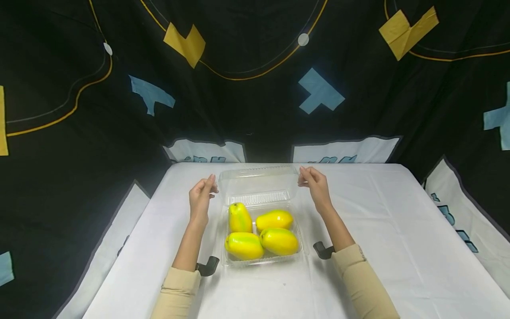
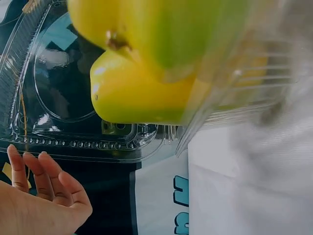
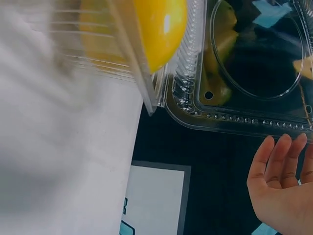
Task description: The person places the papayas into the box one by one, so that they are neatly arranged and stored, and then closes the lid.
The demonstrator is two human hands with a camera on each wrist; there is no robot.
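A clear plastic clamshell box (image 1: 263,262) lies on the table with its lid (image 1: 256,179) raised at the back. Several yellow-green papayas (image 1: 279,241) sit in its base, two in front and two behind. My left hand (image 1: 202,197) is at the lid's left edge, thumb and fingers bent together there. At the lid's right edge, my right hand (image 1: 316,186) has its fingertips pinched in the same way. Up close, the left fingers (image 2: 41,174) and right fingers (image 3: 279,161) meet the lid's rim, with both thumbs out of view in the wrist views.
A white cloth covers the table (image 1: 398,248). Behind hangs a black curtain (image 1: 247,119) with yellow and blue patches. Dark wrist mounts (image 1: 208,266) stick out from each forearm near the box's front corners.
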